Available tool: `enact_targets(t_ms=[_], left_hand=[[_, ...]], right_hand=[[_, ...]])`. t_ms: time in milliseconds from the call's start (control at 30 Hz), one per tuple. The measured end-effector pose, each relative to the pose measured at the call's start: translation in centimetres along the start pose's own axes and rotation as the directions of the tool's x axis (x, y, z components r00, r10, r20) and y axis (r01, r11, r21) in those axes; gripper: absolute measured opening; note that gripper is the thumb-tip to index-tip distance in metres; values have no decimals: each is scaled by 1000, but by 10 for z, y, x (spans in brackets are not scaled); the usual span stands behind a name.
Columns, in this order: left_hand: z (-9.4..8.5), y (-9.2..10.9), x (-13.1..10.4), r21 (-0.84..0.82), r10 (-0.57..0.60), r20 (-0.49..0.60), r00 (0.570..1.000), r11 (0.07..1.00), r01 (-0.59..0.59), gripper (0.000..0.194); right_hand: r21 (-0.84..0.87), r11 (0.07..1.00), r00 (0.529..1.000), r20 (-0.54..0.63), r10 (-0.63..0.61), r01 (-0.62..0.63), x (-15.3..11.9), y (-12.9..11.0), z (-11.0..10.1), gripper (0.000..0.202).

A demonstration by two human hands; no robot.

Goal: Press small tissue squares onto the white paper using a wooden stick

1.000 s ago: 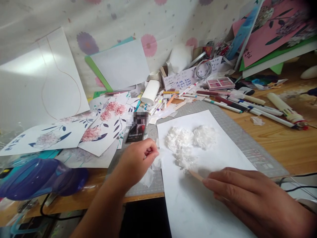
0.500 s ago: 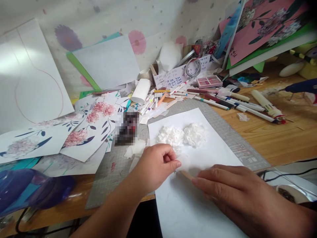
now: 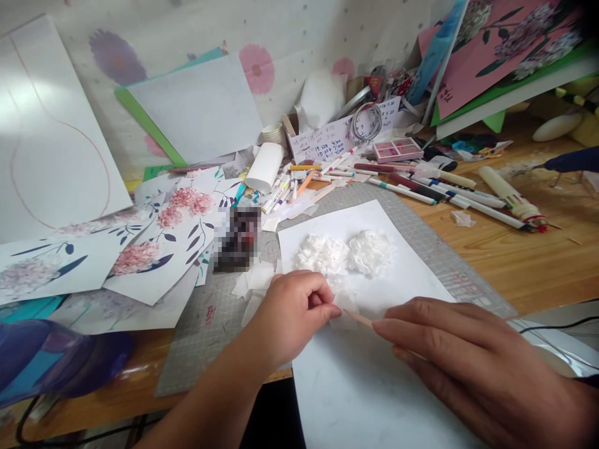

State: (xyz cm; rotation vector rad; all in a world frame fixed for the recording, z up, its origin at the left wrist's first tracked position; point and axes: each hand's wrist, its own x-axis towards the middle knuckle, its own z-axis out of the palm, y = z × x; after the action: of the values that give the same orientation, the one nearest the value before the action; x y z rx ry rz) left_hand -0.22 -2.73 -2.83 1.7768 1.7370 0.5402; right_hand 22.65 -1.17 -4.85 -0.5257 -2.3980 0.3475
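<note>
A white sheet of paper lies in front of me, bearing two fluffy clusters of crumpled white tissue. Just below the left cluster, my left hand is closed in a pinch on a small, thin, whitish piece of tissue paper, faint against the sheet. My right hand grips a slim wooden stick between thumb and fingers. The stick's tip points left, close by the left fingertips; whether it touches the tissue I cannot tell.
Under the sheet is a grey cutting mat. Flower pictures overlap at left, near a purple translucent object. Scattered markers and a white cup lie behind. A blue glue gun is at far right.
My right hand and the stick have shifted slightly right and up. The left hand keeps its pinch almost in place, and more of the thin tissue shows. The view has turned a little.
</note>
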Motion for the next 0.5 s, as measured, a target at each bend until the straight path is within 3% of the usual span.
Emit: enact_targets(t_ms=[500], left_hand=[[9,-8,-5,35,165,-113,980,986,-162,23]], right_hand=[[-32,999,993,113,-24,27,9,-1,7,25]])
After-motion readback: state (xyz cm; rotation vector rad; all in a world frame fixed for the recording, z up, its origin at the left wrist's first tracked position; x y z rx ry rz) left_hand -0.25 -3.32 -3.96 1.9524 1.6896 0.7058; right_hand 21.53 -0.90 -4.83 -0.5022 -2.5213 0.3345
